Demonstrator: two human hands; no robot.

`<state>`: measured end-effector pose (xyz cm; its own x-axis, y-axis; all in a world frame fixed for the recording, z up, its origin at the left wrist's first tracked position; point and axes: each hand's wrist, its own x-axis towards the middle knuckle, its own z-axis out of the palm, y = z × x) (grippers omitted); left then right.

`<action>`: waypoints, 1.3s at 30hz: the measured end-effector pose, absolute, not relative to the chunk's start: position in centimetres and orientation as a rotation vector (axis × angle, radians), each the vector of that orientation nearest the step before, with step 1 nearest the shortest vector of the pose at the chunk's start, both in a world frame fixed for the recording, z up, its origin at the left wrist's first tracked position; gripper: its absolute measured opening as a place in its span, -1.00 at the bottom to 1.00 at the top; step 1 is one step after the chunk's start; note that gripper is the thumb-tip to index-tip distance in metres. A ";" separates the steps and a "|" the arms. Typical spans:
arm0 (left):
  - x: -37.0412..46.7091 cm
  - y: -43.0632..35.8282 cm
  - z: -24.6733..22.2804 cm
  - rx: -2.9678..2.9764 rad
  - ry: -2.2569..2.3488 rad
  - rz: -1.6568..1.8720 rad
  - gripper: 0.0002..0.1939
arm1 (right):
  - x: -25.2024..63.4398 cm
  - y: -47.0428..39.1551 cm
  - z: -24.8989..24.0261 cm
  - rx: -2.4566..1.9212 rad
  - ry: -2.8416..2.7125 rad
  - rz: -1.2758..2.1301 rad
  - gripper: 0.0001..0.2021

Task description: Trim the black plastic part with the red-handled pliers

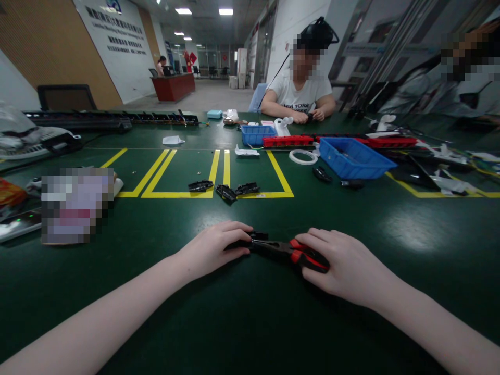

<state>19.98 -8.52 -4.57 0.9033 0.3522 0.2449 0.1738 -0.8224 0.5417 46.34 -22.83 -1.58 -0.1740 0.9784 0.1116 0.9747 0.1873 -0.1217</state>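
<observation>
Pliers (pixel 291 248) with red and black handles are in the right hand (pixel 336 260), low above the green table (pixel 390 250), and their tips point to the left. The right hand is closed around these handles. At the tips of the pliers is a small black part (pixel 258 236), and the left hand (pixel 216 247) holds it from the other side, with fingers in a narrow pinch. The fingers cover much of this part, so I cannot tell if the tips grip it or only touch it.

Beyond the pliers and to their left, three black pieces (pixel 226 193) lie close together, at the edge of the yellow tape lines (pixel 282 174). Beyond the pliers and to their right, two more dark pieces (pixel 322 174) lie in front of the large blue tray (pixel 353 161). A white ring (pixel 303 157) lies farther from the pliers than these pieces, beside the tray. Well apart from the pliers, to the left, a blurred flat item (pixel 76 208) is on the table.

Farther beyond the pliers are a small blue basket (pixel 257 135) and a long red strip (pixel 289 141). Behind them, across from the pliers, a person (pixel 300 94) in a white shirt sits, with both hands at a small dark object (pixel 310 116).
</observation>
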 end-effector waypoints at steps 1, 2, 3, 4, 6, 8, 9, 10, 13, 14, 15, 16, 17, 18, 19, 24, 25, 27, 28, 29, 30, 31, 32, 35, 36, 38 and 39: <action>20.0 -8.5 -4.5 2.538 0.380 0.459 -0.78 | 46.4 -22.8 -1.5 -1.902 -2.289 0.034 -0.63; 20.0 -8.6 -4.5 2.537 0.383 0.459 -0.78 | 46.5 -22.9 -1.5 -1.904 -2.291 0.031 -0.63; 20.1 -8.6 -4.4 2.536 0.385 0.458 -0.79 | 46.6 -22.9 -1.3 -1.908 -2.295 0.023 -0.62; 20.1 -8.6 -4.4 2.536 0.387 0.455 -0.78 | 46.6 -22.9 -1.2 -1.910 -2.302 0.014 -0.62; 20.2 -8.6 -4.4 2.543 0.387 0.454 -0.78 | 46.8 -22.9 -0.9 -1.903 -2.320 -0.009 -0.62; 20.2 -8.6 -4.4 2.557 0.382 0.459 -0.77 | 46.9 -22.9 -0.7 -1.883 -2.334 -0.029 -0.62; 20.2 -8.6 -4.4 2.564 0.378 0.461 -0.77 | 46.9 -22.9 -0.6 -1.875 -2.338 -0.035 -0.62; 20.2 -8.6 -4.4 2.569 0.374 0.462 -0.77 | 46.9 -22.9 -0.7 -1.872 -2.339 -0.038 -0.63; 20.2 -8.6 -4.5 2.578 0.370 0.460 -0.78 | 46.7 -22.9 -0.9 -1.876 -2.338 -0.032 -0.63; 20.1 -8.6 -4.5 2.581 0.370 0.459 -0.78 | 46.7 -22.9 -1.0 -1.880 -2.339 -0.031 -0.63; 20.1 -8.6 -4.5 2.586 0.370 0.457 -0.78 | 46.6 -22.9 -1.0 -1.883 -2.340 -0.030 -0.63; 20.1 -8.6 -4.5 2.592 0.369 0.455 -0.78 | 46.5 -22.8 -1.1 -1.885 -2.342 -0.028 -0.63; 20.1 -8.6 -4.5 2.599 0.366 0.451 -0.78 | 46.4 -22.8 -1.2 -1.887 -2.343 -0.027 -0.63; 20.1 -8.5 -4.5 2.605 0.360 0.449 -0.78 | 46.4 -22.8 -1.2 -1.885 -2.344 -0.028 -0.63; 20.1 -8.5 -4.5 2.610 0.353 0.449 -0.78 | 46.3 -22.7 -1.1 -1.879 -2.344 -0.029 -0.64; 20.2 -8.6 -4.4 2.628 0.345 0.455 -0.79 | 46.6 -22.8 -0.6 -1.846 -2.355 -0.028 -0.65; 20.2 -8.6 -4.4 2.633 0.348 0.449 -0.79 | 46.7 -22.8 -0.5 -1.846 -2.361 -0.028 -0.65; 20.3 -8.7 -4.2 2.640 0.353 0.438 -0.79 | 46.9 -22.9 -0.4 -1.851 -2.373 -0.036 -0.64; 20.3 -8.8 -4.2 2.641 0.355 0.436 -0.79 | 46.9 -22.9 -0.4 -1.854 -2.379 -0.044 -0.64; 20.3 -8.8 -4.1 2.640 0.359 0.436 -0.79 | 46.9 -22.9 -0.4 -1.858 -2.384 -0.050 -0.64; 20.4 -8.8 -4.1 2.638 0.363 0.440 -0.79 | 46.9 -22.9 -0.4 -1.864 -2.387 -0.051 -0.63; 20.4 -8.8 -4.1 2.637 0.363 0.443 -0.79 | 46.8 -22.9 -0.5 -1.872 -2.388 -0.047 -0.62; 20.4 -8.8 -4.1 2.637 0.362 0.445 -0.79 | 46.8 -22.9 -0.5 -1.880 -2.386 -0.038 -0.62; 20.4 -8.8 -4.1 2.643 0.358 0.446 -0.80 | 46.8 -22.9 -0.4 -1.912 -2.370 0.005 -0.61; 20.4 -8.8 -4.1 2.646 0.354 0.440 -0.80 | 46.9 -22.9 -0.4 -1.923 -2.367 0.021 -0.60; 20.4 -8.8 -4.1 2.652 0.349 0.424 -0.79 | 47.2 -22.9 -0.3 -1.944 -2.365 0.044 -0.60; 20.5 -8.8 -4.0 2.658 0.350 0.418 -0.79 | 47.4 -23.0 -0.3 -1.945 -2.366 0.046 -0.59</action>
<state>20.45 -8.80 -4.00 0.9230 0.3052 0.2344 0.1772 -0.8778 0.4451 47.35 -22.96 -0.30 -0.1917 0.9806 0.0411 0.9783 0.1943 -0.0726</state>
